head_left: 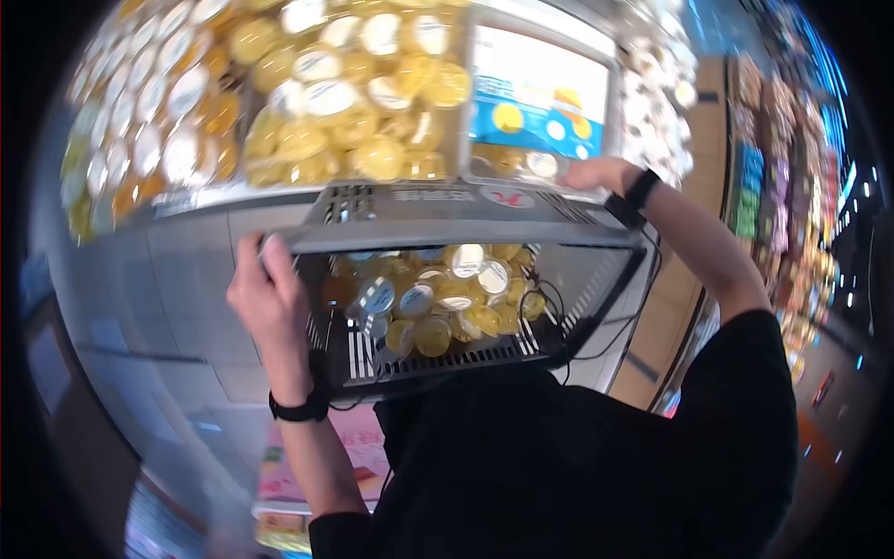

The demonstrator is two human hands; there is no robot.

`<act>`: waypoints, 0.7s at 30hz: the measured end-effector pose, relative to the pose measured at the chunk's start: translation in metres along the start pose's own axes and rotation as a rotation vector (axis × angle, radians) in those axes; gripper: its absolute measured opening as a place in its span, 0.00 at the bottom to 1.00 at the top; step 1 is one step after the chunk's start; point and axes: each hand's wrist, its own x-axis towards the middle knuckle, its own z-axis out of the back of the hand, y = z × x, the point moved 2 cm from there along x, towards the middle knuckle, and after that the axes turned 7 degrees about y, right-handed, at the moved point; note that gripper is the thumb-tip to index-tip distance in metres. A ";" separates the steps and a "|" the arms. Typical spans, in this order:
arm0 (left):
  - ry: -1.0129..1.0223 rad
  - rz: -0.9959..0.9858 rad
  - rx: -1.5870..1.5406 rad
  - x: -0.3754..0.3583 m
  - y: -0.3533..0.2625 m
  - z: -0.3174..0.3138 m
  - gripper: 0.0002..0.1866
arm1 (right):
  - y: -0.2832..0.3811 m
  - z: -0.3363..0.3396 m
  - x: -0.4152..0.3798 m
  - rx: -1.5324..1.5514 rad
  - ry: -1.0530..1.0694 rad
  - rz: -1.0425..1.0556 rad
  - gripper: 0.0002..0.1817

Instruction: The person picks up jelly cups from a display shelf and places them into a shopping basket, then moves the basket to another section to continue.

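Observation:
A dark grey slotted plastic crate is in front of my body, tilted so that its inside faces me. Several yellow jelly cups with pale lids lie inside it. The fingers of my left hand are closed around the crate's left rim, thumb on top. Beyond the crate, my right hand is at the lower right corner of a clear plastic box with a blue and white sign. Its fingers are blurred but look curled on that edge.
Behind the crate, a display counter holds heaped yellow cups, orange cups at left and white-wrapped pieces at right. Thin black cables hang over the crate's right side. Stocked shelves stand at far right.

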 end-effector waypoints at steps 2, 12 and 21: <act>0.037 -0.015 0.037 -0.007 -0.012 -0.010 0.10 | -0.004 -0.008 -0.005 0.018 0.046 -0.017 0.32; -0.007 0.011 0.110 -0.008 -0.011 -0.012 0.12 | 0.024 -0.017 -0.005 0.420 -0.052 0.305 0.45; -0.015 -0.011 0.121 -0.007 -0.014 -0.012 0.13 | 0.023 -0.015 0.010 0.183 0.020 0.355 0.32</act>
